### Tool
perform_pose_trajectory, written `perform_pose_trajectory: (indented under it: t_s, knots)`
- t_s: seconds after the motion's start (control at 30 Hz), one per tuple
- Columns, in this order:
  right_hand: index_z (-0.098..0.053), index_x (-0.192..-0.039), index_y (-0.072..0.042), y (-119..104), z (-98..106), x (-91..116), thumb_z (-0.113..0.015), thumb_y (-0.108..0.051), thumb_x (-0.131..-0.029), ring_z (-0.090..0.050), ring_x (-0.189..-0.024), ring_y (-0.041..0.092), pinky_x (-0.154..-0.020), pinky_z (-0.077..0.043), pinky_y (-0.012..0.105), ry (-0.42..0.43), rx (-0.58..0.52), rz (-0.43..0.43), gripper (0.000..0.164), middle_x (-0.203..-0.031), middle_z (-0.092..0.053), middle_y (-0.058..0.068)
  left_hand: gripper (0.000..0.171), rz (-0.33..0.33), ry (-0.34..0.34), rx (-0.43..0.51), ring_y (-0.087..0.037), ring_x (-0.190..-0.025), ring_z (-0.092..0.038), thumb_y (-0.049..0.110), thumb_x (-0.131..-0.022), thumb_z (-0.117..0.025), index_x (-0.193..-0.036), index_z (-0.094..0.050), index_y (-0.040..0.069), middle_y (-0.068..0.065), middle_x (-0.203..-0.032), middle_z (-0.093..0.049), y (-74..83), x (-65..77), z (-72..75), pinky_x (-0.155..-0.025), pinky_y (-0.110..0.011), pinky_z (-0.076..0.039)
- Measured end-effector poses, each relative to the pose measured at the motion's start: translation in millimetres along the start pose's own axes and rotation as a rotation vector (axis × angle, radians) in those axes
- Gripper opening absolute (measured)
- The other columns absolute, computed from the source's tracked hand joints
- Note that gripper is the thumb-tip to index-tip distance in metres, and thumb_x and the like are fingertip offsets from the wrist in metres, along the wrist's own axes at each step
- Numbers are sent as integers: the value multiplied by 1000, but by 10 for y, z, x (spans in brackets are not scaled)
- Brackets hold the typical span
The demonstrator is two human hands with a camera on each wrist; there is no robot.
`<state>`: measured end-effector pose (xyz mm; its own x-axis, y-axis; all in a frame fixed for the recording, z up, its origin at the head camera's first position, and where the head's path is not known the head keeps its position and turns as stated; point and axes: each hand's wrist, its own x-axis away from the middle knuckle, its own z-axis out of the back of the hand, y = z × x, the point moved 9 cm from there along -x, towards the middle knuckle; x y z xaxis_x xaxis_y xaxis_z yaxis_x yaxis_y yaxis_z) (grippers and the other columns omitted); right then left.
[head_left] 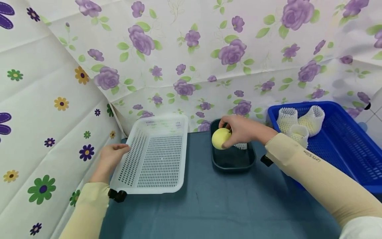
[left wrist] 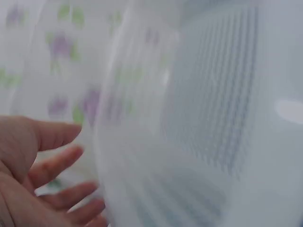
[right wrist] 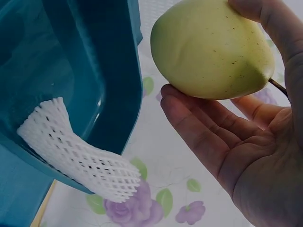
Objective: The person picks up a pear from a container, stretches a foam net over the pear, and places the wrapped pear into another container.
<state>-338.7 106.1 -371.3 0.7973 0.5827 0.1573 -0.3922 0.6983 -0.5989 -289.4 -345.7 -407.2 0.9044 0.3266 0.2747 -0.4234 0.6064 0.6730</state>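
Note:
My right hand (head_left: 240,129) holds a yellow-green pear (right wrist: 213,52) between thumb and fingers, above a dark green plastic tub (head_left: 234,162). The pear's brown stem points toward the palm in the right wrist view. A white foam net sleeve (right wrist: 78,151) leans over the tub's edge with no fruit visible in it. At the left, my left hand (head_left: 110,159) is beside the left rim of a white perforated basket (head_left: 183,156). In the left wrist view its fingers (left wrist: 71,196) are loosely bent, with nothing between them and the thumb; whether the fingertips touch the rim is unclear.
A blue perforated basket (head_left: 343,142) at the right contains three foam-netted bundles (head_left: 311,120), with pale yellow showing through the mesh. A blue-grey cloth (head_left: 209,205) covers the table. Flower-print sheets (head_left: 185,59) hang behind and at the left.

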Motion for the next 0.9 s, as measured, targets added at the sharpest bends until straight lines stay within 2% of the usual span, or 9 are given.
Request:
perform_pose_trajectory:
  t_s: [0.13,0.2,0.27,0.37,0.43,0.53,0.63,0.8,0.9]
  knots:
    - [-49,-117,-25,20,-39,33,-82,-46,-65,-60,-96,13,-74,-52,29,-11,-21,-3,64,-111,-60,-1,46,-166,164,45,-30,-131,-41,43,-87,-62,-122,-61,13,-12,-142,-46,532,204,-92,-106,-51,-35]
    - [-49,-117,-26,24,-54,49,-81,-45,-66,-60,-94,13,-73,-52,29,-21,-26,-8,64,-110,-61,-1,40,-312,215,74,-29,-129,-45,38,-86,-65,-117,-65,13,-11,-136,-53,850,347,-189,-105,-49,-38]
    - [-49,-117,-25,30,-60,70,-82,-43,-66,-61,-91,13,-72,-52,29,-28,-32,-16,63,-109,-62,0,36,-457,207,97,-27,-122,-51,36,-86,-67,-114,-67,14,-8,-127,-60,1167,509,-358,-101,-47,-42]
    - [-49,-117,-25,45,-56,102,-82,-42,-66,-61,-89,13,-71,-52,29,-26,-25,-31,63,-107,-62,0,32,-618,88,135,-22,-110,-59,33,-85,-68,-113,-67,16,-3,-115,-65,1567,729,-699,-95,-41,-48]
    - [-50,-117,-25,48,-52,119,-82,-43,-66,-61,-88,13,-71,-53,29,-19,-12,-34,63,-107,-63,0,31,-642,-24,148,-18,-105,-61,35,-86,-68,-113,-66,20,0,-112,-65,1732,829,-946,-90,-37,-51]
    - [-51,-118,-26,43,-53,138,-81,-47,-65,-62,-87,12,-71,-53,29,-14,12,-30,64,-106,-63,0,30,-643,-171,172,-13,-99,-63,34,-85,-68,-113,-65,24,3,-109,-66,1885,943,-1281,-84,-33,-54]
    - [-51,-118,-26,49,-56,151,-81,-46,-65,-62,-85,12,-70,-53,28,-18,16,-36,64,-105,-63,-1,31,-651,-284,164,-16,-101,-64,29,-86,-69,-115,-65,19,-1,-112,-66,2043,1126,-1521,-84,-33,-54]
    - [-52,-118,-26,44,-58,191,-81,-43,-66,-61,-83,13,-70,-52,29,-13,15,-38,63,-103,-63,0,39,-662,-396,140,-18,-107,-63,26,-84,-71,-121,-61,16,-2,-119,-64,2124,1230,-1917,-88,-33,-53]
    - [-53,-117,-26,38,-51,213,-81,-44,-65,-61,-86,13,-71,-52,29,4,16,-26,62,-103,-63,-1,48,-663,-435,133,-15,-108,-62,27,-82,-73,-126,-57,18,1,-123,-62,2097,1184,-2138,-87,-29,-53]
